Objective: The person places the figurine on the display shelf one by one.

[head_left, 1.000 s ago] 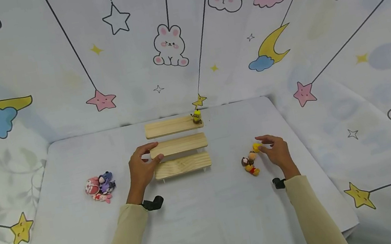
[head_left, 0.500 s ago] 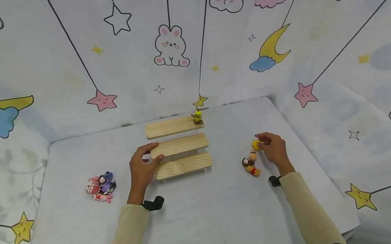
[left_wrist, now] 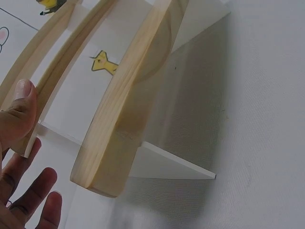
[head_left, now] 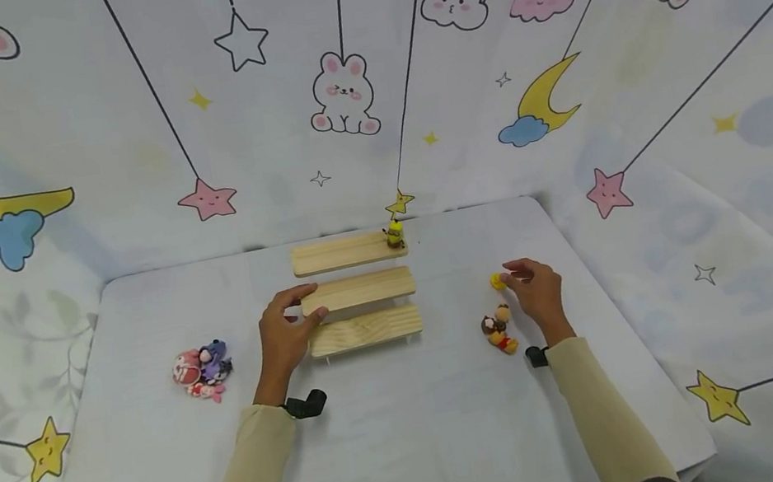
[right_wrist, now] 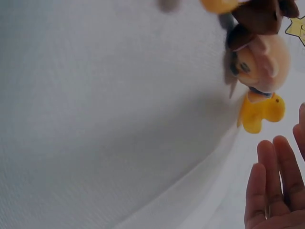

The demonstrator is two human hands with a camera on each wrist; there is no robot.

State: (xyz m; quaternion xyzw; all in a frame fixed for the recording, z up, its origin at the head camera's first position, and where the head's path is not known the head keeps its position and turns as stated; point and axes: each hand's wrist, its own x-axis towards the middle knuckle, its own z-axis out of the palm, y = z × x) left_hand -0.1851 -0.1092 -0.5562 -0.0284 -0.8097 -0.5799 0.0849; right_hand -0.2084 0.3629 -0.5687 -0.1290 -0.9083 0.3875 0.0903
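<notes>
My left hand holds the left end of the middle board of a three-step wooden display rack, its thumb on the board's front edge. The front board lies just right of this hand in the left wrist view. At the right, my right hand pinches a small yellow toy figure; in the right wrist view the other fingers are straight, while thumb and forefinger are mostly out of frame. Several toy figures lie just in front of it. A yellow minion figure stands on the top board.
A pile of pink and purple toy figures lies on the left of the white-covered table. White cloth with cartoon prints hangs behind and beside the table. White supports hold up the rack.
My right hand has moved slightly back and left with the yellow toy figure, away from the other figures. My left hand keeps its hold on the rack.
</notes>
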